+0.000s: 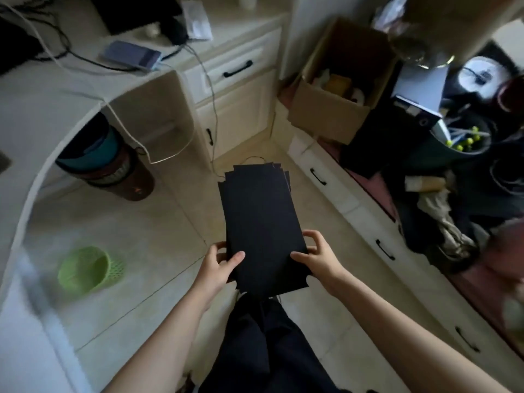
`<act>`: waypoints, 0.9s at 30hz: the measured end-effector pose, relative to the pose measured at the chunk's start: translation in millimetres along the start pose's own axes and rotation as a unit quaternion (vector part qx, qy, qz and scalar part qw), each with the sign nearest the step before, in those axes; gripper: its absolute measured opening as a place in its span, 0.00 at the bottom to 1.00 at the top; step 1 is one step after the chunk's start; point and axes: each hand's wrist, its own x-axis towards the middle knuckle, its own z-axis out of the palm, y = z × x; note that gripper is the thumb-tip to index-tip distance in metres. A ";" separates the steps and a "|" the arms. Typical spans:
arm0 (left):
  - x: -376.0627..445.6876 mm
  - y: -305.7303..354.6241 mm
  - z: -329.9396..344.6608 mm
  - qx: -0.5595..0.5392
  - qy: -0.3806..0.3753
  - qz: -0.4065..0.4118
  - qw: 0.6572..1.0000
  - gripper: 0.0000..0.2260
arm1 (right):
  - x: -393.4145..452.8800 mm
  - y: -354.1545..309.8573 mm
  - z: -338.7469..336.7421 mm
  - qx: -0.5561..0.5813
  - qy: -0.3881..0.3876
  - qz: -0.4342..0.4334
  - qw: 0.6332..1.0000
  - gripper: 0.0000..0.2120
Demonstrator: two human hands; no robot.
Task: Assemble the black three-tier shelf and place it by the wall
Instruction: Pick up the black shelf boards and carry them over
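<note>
A stack of flat black shelf panels (259, 219) with notched corners is held out in front of me above the tiled floor, long side pointing away. The panels lie slightly fanned at the far end. My left hand (219, 263) grips the near left edge, thumb on top. My right hand (316, 255) grips the near right edge, thumb on top and fingers curled around the side. No poles or other shelf parts show.
A white curved desk (34, 114) with a cable and devices stands left; stacked bins (113, 171) sit under it, a green basket (85, 269) on the floor. White cabinets (238, 89) fill the far corner. An open cardboard box (337, 89) and clutter lie on the right bench (365, 222).
</note>
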 end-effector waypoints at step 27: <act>264.2 -114.3 139.4 0.143 -0.117 -0.106 0.977 0.27 | 203.5 221.2 -77.2 0.181 0.130 0.098 0.970 0.21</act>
